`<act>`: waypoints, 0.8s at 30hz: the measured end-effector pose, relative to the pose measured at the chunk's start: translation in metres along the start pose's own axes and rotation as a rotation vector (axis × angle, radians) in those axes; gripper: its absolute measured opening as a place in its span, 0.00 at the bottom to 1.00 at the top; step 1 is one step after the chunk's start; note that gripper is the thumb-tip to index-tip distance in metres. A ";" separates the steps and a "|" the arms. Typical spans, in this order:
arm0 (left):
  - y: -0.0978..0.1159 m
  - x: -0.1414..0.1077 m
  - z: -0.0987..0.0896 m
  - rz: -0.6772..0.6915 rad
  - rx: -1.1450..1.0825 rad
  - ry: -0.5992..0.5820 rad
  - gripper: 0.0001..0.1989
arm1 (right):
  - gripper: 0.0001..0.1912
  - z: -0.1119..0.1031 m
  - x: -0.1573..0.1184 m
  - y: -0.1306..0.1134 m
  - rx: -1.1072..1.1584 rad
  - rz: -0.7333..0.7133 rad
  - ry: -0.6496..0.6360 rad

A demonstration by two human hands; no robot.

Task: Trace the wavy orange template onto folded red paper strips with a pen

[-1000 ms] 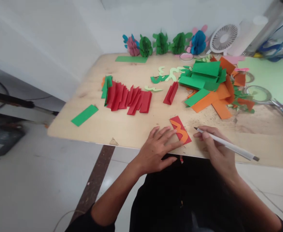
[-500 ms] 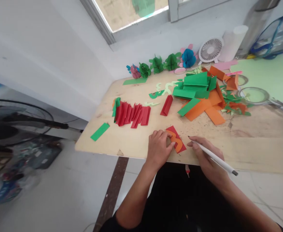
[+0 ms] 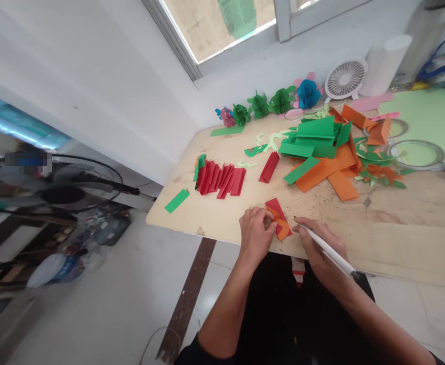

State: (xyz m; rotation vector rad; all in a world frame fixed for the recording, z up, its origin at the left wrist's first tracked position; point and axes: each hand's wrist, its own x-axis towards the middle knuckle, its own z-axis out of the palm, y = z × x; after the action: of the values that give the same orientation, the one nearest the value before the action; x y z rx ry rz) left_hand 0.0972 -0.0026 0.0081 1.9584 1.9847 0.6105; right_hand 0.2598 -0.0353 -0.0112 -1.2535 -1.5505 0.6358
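My left hand (image 3: 257, 229) is closed at the near edge of the table, thumb and fingers pinching a curved orange paper cutout (image 3: 283, 229). Under the cutout lies a folded red paper strip (image 3: 273, 204), and the cutout looks partly raised and tilted off it. Just to the right, my right hand (image 3: 323, 243) grips a white pen (image 3: 332, 252), its dark tip close to the red strip but apart from it. Further back on the table are another folded red strip (image 3: 269, 167) and a row of folded red strips (image 3: 220, 179).
Green folded paper (image 3: 313, 134) and orange paper (image 3: 331, 170) are heaped at the right, beside tape rolls (image 3: 416, 153). Paper figures (image 3: 259, 106) and a small white fan (image 3: 344, 79) line the wall. One green strip (image 3: 177, 201) lies near the left edge.
The view has swung left, so the table sits further right. The orange cutout, flat before, now tilts up from the red strip in my left hand. My right hand still holds the pen.
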 end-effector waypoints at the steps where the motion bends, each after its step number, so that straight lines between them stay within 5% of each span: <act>1: 0.001 -0.001 0.002 -0.005 -0.006 0.016 0.07 | 0.11 0.000 0.000 0.001 0.003 0.001 -0.005; 15: -0.006 -0.008 0.006 -0.003 -0.072 0.106 0.09 | 0.11 0.001 0.002 0.002 -0.035 -0.060 0.005; 18: -0.013 0.004 -0.005 0.039 -0.050 0.037 0.15 | 0.11 0.003 0.001 0.002 -0.054 -0.062 0.010; 24: -0.021 0.029 -0.016 0.141 0.006 -0.166 0.05 | 0.11 0.008 0.000 0.002 -0.138 -0.059 0.020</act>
State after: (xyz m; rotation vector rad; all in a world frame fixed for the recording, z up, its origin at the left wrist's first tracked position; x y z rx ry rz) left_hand 0.0701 0.0254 0.0140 2.0929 1.7640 0.4575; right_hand 0.2539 -0.0331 -0.0158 -1.3070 -1.6311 0.4831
